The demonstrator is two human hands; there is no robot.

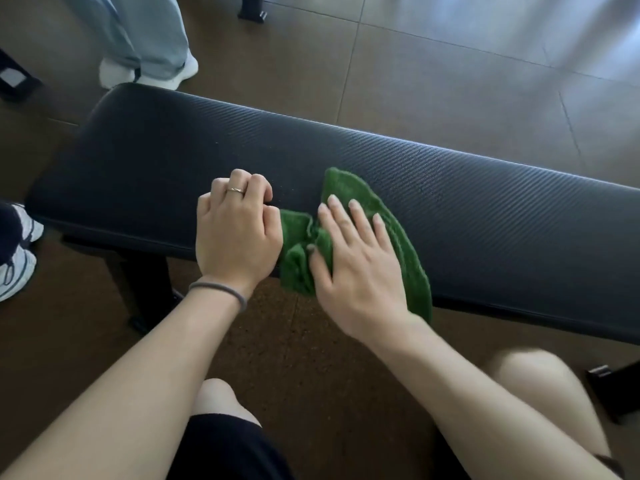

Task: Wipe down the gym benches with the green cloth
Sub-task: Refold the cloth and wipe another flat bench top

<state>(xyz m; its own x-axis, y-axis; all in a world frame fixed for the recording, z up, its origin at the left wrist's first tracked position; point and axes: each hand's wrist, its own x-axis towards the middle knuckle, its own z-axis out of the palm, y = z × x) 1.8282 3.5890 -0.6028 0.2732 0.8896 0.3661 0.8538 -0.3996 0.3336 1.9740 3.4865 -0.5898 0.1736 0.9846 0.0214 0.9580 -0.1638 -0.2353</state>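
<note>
A black padded gym bench (450,188) runs across the view from left to right. The green cloth (349,188) lies bunched on its near edge, with part of it hanging over the front. My right hand (356,258) lies flat on the cloth with fingers spread and the thumb hooked into its folds. My left hand (237,230) rests on the bench just left of the cloth, fingers curled into a fist whose knuckles touch the cloth's left edge. It wears a ring, and a hair tie circles the wrist.
Another person's legs in light trousers and white shoes (149,69) stand beyond the bench's left end. White sneakers (17,258) are at the left edge. The bench leg (145,289) stands on brown floor. A black equipment foot (616,389) is at lower right, by my knees.
</note>
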